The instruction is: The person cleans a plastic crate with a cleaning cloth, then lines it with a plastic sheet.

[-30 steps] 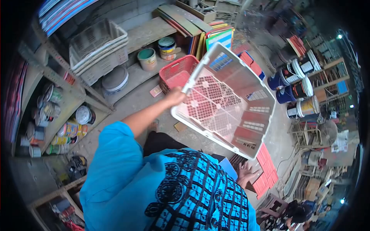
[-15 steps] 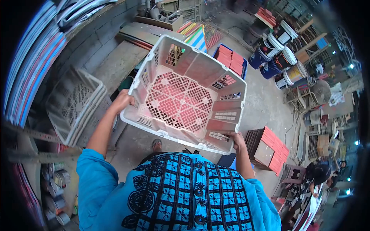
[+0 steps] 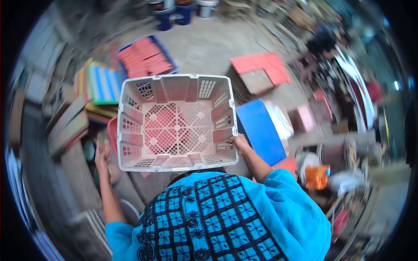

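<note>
A white plastic crate with mesh floor and slotted walls is in front of my body, its open top facing me. Its right rim is gripped by my right hand. My left hand is off the crate, a short way left of its left wall, with its fingers apart and somewhat blurred; nothing shows in it. Beneath the crate a red rounded object peeks out at the left, and red shows through the mesh.
Beyond the crate lie red pieces in a blue bin and a stack topped with red sheets. A blue panel is to the right. Striped boards stand left. Paint buckets line the back; another person bends at far right.
My view has turned to the right. My left hand has let go of the crate's left rim and moved away from it, while my right hand keeps its grip.
</note>
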